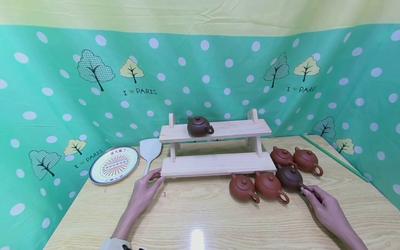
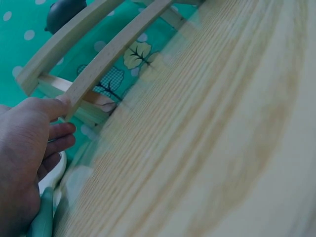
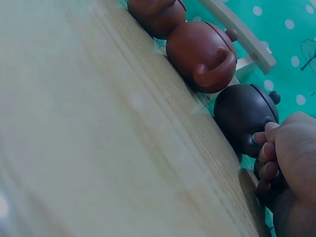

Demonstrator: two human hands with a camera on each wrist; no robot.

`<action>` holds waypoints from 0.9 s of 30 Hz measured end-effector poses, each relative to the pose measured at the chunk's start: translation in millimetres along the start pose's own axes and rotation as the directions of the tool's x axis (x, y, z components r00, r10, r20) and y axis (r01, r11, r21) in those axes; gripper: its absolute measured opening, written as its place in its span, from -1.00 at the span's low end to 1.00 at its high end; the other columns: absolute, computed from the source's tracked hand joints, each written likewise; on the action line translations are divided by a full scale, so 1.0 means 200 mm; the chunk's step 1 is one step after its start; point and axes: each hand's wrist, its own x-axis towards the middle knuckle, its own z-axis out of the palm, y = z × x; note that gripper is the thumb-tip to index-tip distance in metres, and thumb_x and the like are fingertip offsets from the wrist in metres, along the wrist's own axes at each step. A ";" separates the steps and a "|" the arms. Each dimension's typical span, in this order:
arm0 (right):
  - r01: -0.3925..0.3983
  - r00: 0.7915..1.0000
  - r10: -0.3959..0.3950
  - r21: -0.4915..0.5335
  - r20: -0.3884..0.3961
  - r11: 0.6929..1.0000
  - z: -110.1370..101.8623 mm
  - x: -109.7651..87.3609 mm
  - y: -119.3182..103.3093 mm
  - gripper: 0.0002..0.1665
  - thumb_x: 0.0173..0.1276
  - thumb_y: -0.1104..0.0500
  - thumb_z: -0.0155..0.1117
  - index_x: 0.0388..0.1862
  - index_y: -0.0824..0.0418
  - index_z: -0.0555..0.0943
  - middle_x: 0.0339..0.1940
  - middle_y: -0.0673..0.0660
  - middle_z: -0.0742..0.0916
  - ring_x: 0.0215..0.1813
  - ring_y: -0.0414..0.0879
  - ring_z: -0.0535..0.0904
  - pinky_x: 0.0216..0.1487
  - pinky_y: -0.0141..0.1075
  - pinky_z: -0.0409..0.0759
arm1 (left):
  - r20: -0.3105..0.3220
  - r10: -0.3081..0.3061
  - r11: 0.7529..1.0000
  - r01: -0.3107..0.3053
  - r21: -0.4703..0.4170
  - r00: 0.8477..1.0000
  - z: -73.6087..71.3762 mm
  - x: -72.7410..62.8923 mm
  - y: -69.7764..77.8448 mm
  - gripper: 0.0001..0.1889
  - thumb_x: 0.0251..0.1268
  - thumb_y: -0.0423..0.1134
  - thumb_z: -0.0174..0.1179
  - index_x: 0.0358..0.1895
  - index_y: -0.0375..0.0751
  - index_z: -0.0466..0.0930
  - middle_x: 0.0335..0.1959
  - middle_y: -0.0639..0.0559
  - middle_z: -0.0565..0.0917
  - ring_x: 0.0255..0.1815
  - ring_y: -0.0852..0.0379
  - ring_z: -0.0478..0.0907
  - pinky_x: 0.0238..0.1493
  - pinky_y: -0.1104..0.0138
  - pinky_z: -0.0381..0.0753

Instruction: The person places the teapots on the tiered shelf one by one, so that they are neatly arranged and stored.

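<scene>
Currently pinching the handle of the near dark teapot [image 1: 289, 178] with the right hand [image 1: 326, 206], lower right of the head view; hard to tell whether resting on the tabletop [image 1: 193, 208] or slightly raised. Gripping the left end of the lower shelf [image 1: 200, 167] of the two-tier wooden rack [image 1: 259, 147] with the left hand [image 1: 145, 189], just left of the frame's middle. Bounded at the back by the polka-dot cloth [image 1: 212, 69], and at the sides by table edges slanting towards the lower left and the right of the frame. Widest for moving across the lower middle, between the two hands, with another long flat stretch along the lower shelf. Hemmed in, around the gripped pot, by the front red-brown teapots [image 1: 268, 185] on the left and the back red-brown teapots [image 1: 307, 161] above. Also to note: the far dark teapot [image 1: 198, 126] on the upper shelf [image 1: 234, 128], top centre; the green stick [image 1: 335, 158] along the right edge; the white spatula [image 1: 150, 150] and round plate [image 1: 97, 170], middle left, near the left hand
</scene>
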 end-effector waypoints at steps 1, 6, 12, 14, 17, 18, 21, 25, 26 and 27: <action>0.000 1.000 0.000 0.000 -0.001 1.000 0.00 0.00 0.00 -0.86 0.63 0.24 0.16 -0.11 0.25 0.65 -0.50 -0.06 0.52 -0.45 -0.26 0.35 -0.50 -0.34 0.25 | 0.000 0.000 1.000 0.000 0.000 1.000 0.00 0.00 0.00 -0.61 0.45 -0.20 0.35 0.24 -0.29 0.64 -0.05 -0.08 0.79 0.07 -0.14 0.67 0.17 -0.12 0.56; -0.002 1.000 0.002 0.013 -0.007 1.000 0.00 0.00 0.00 -0.85 0.63 0.24 0.15 -0.09 0.27 0.66 -0.46 -0.05 0.56 -0.43 -0.26 0.36 -0.48 -0.35 0.26 | 0.002 0.000 1.000 0.000 0.000 1.000 0.00 0.00 0.00 -0.60 0.45 -0.20 0.35 0.24 -0.28 0.63 -0.05 -0.09 0.79 0.08 -0.14 0.67 0.17 -0.12 0.57; -0.006 1.000 0.007 0.033 -0.025 0.999 0.00 0.00 0.00 -0.83 0.65 0.23 0.13 -0.10 0.27 0.65 -0.50 -0.05 0.51 -0.45 -0.24 0.33 -0.50 -0.33 0.22 | 0.007 -0.009 1.000 0.009 0.000 1.000 0.00 0.00 0.00 -0.60 0.45 -0.19 0.35 0.25 -0.28 0.63 -0.04 -0.09 0.79 0.09 -0.15 0.67 0.17 -0.12 0.56; -0.004 0.999 0.005 0.037 -0.038 0.999 0.01 0.00 0.00 -0.82 0.65 0.22 0.13 -0.10 0.26 0.65 -0.52 -0.05 0.48 -0.47 -0.24 0.32 -0.51 -0.32 0.21 | 0.008 -0.012 1.000 0.012 0.001 1.000 0.00 0.00 0.00 -0.59 0.45 -0.19 0.35 0.26 -0.28 0.63 -0.04 -0.09 0.79 0.09 -0.15 0.67 0.17 -0.12 0.57; 0.000 0.998 0.003 0.041 -0.058 0.999 0.01 -0.01 -0.01 -0.83 0.65 0.23 0.14 -0.10 0.26 0.65 -0.54 -0.06 0.45 -0.49 -0.23 0.32 -0.52 -0.30 0.20 | 0.007 -0.013 1.000 0.013 0.001 1.000 0.00 0.00 0.00 -0.60 0.45 -0.20 0.35 0.26 -0.28 0.63 -0.04 -0.09 0.79 0.09 -0.15 0.67 0.17 -0.12 0.56; -0.001 0.998 0.004 0.041 -0.062 0.999 0.01 -0.01 -0.01 -0.83 0.65 0.23 0.14 -0.10 0.26 0.65 -0.54 -0.06 0.45 -0.49 -0.23 0.31 -0.52 -0.30 0.19 | 0.007 -0.012 1.000 0.012 0.001 1.000 0.00 0.00 0.00 -0.60 0.45 -0.20 0.35 0.25 -0.28 0.63 -0.05 -0.09 0.79 0.09 -0.15 0.67 0.17 -0.12 0.56; -0.010 0.998 0.012 0.036 -0.068 0.999 0.01 -0.01 -0.01 -0.83 0.65 0.21 0.14 -0.09 0.26 0.65 -0.54 -0.05 0.44 -0.50 -0.23 0.31 -0.53 -0.29 0.19 | 0.006 -0.010 1.000 0.010 0.002 1.000 0.00 0.00 0.00 -0.60 0.45 -0.20 0.35 0.25 -0.29 0.63 -0.05 -0.09 0.79 0.09 -0.15 0.67 0.17 -0.12 0.56; -0.020 0.997 0.021 0.023 -0.073 1.000 0.01 -0.01 -0.01 -0.82 0.66 0.20 0.13 -0.08 0.26 0.65 -0.53 -0.04 0.44 -0.49 -0.22 0.31 -0.53 -0.29 0.19 | 0.009 -0.010 1.000 0.010 0.003 1.000 0.00 0.00 0.00 -0.59 0.46 -0.18 0.35 0.26 -0.28 0.62 -0.04 -0.10 0.79 0.10 -0.17 0.66 0.19 -0.13 0.55; -0.021 0.997 0.022 0.018 -0.074 1.000 0.01 -0.01 -0.01 -0.81 0.66 0.20 0.13 -0.08 0.26 0.65 -0.53 -0.04 0.44 -0.49 -0.23 0.31 -0.53 -0.29 0.19 | 0.009 -0.012 1.000 0.012 0.003 1.000 0.00 0.00 0.00 -0.59 0.46 -0.18 0.34 0.26 -0.28 0.62 -0.03 -0.10 0.79 0.11 -0.17 0.66 0.19 -0.14 0.55; -0.023 0.997 0.024 0.015 -0.076 1.000 0.01 -0.01 -0.01 -0.81 0.66 0.20 0.13 -0.08 0.26 0.65 -0.53 -0.04 0.44 -0.49 -0.23 0.31 -0.53 -0.29 0.19 | 0.010 -0.011 1.000 0.011 0.006 1.000 0.00 0.00 0.00 -0.59 0.46 -0.17 0.34 0.27 -0.28 0.62 -0.03 -0.10 0.78 0.11 -0.17 0.66 0.19 -0.14 0.55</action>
